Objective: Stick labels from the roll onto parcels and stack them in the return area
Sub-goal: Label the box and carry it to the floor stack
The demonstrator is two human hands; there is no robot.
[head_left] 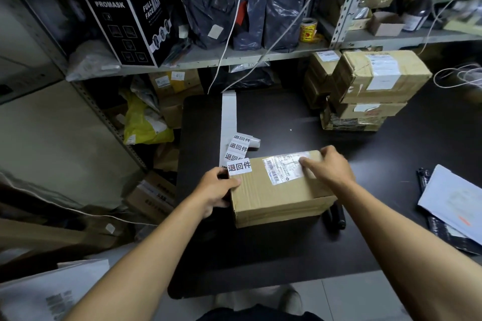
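Observation:
A brown cardboard parcel (279, 190) lies on the black table (273, 250) in front of me. A white label with red and black characters (239, 166) sits on its top left corner. My left hand (217, 190) grips the parcel's left end. My right hand (330, 164) rests on the top right, fingers on the shipping label (283, 168). A strip of labels on white backing paper (230, 135) runs along the table behind the parcel's left end. A stack of taped brown parcels (370, 88) stands at the table's far right.
Metal shelving (234, 56) behind the table holds black bags, a black mask box (125, 21) and a yellow tape roll (308, 30). White papers (453, 203) lie at the right edge. A black object (336, 215) lies beside the parcel. Boxes and bags crowd the floor on the left.

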